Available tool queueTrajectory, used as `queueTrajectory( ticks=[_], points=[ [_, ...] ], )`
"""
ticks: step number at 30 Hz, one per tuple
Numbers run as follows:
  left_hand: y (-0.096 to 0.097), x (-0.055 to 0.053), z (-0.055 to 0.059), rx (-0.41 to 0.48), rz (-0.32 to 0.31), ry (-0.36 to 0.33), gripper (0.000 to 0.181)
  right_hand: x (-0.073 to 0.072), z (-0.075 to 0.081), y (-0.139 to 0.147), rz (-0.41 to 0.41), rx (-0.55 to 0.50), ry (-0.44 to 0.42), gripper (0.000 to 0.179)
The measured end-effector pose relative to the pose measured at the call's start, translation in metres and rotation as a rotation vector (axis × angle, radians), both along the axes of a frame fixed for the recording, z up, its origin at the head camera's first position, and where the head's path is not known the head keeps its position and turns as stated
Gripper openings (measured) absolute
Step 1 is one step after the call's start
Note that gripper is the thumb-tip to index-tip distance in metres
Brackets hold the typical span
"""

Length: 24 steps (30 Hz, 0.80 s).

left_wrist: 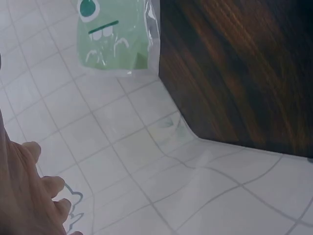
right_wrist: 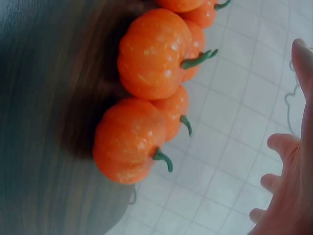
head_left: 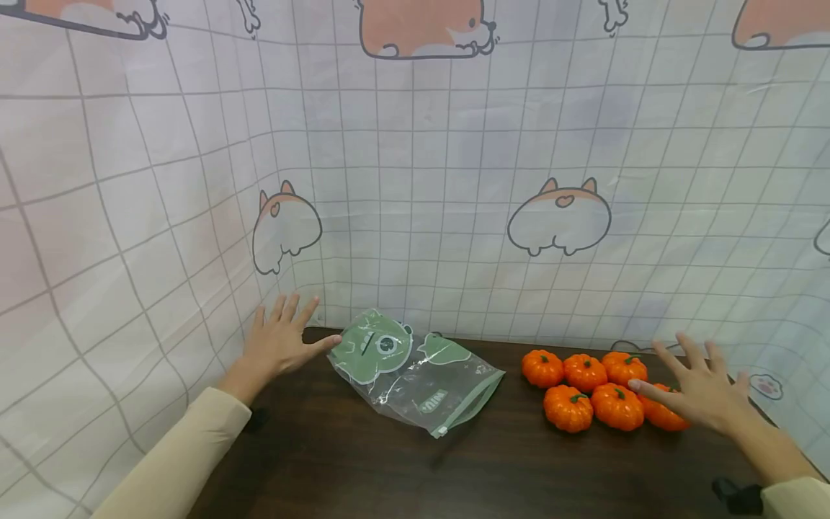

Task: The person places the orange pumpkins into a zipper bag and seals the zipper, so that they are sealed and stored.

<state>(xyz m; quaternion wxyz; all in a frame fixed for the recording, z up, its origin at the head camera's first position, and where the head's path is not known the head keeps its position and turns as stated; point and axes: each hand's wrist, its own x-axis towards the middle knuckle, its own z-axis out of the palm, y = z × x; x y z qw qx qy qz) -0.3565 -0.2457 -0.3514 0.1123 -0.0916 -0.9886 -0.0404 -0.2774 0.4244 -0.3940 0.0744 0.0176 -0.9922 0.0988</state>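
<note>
With fingers spread and nothing in it, my left hand (head_left: 279,342) hovers at the left, its thumb overlapping the corner of a clear zip bag (head_left: 415,389) in the head view. The bag lies flat, printed with a green cartoon animal, its green zip edge toward the front right. Several small orange pumpkins (head_left: 586,373) with green stems sit in two rows at the right. My right hand (head_left: 703,393), also spread and holding nothing, is raised by the right end of the rows, partly covering the nearest pumpkin (head_left: 663,409). The right wrist view shows those pumpkins (right_wrist: 154,54) beside the fingers.
The dark wooden table (head_left: 337,461) meets a white grid-patterned cloth (head_left: 415,216) with cartoon dogs at its back and sides. A black object (head_left: 738,496) lies by the right wrist. A thin dark cord (head_left: 625,346) shows behind the pumpkins.
</note>
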Motion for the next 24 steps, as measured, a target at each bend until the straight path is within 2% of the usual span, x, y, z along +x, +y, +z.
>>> queueTrajectory(
  ticks=[6,12,24],
  points=[
    [0.001,0.007,-0.010,-0.004,-0.002,0.034,0.102,0.006,-0.008,-0.009,0.024,0.014,0.034,0.096],
    [0.006,0.016,-0.020,-0.005,-0.001,0.016,0.102,0.012,-0.014,-0.020,0.024,0.009,0.035,0.094],
    [0.019,0.031,-0.054,0.033,-0.026,0.054,0.099,0.019,-0.030,-0.043,0.055,-0.019,0.064,0.089]
  ],
)
